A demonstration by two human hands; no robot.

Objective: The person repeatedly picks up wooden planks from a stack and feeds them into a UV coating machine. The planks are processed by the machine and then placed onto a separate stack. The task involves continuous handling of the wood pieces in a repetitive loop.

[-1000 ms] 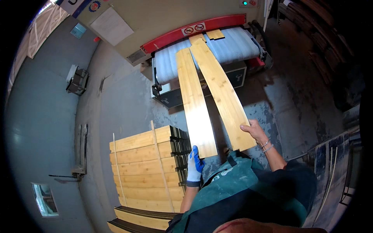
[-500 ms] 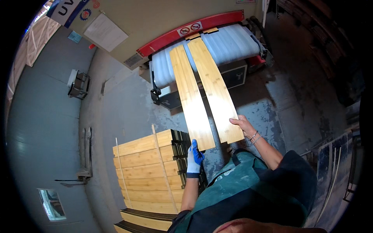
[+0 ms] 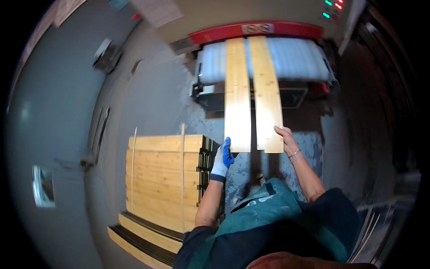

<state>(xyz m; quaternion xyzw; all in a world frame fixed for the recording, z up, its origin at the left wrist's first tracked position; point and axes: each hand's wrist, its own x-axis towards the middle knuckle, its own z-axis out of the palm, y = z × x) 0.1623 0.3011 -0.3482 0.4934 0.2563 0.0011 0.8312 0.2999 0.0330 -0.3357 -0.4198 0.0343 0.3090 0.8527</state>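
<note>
Planks (image 3: 267,96) lie side by side, far ends on the pale belt (image 3: 300,62), a thin gap between. The gloved left hand (image 3: 223,158) pinches the left plank (image 3: 238,96) by its near corner; the bare right hand (image 3: 289,141) pinches the other's outer edge. Best to hold both flat and straight.

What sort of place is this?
Probably a woodworking workshop or factory: a large machine with a pale belt, two wooden boards held out over it, and a board stack.
</note>
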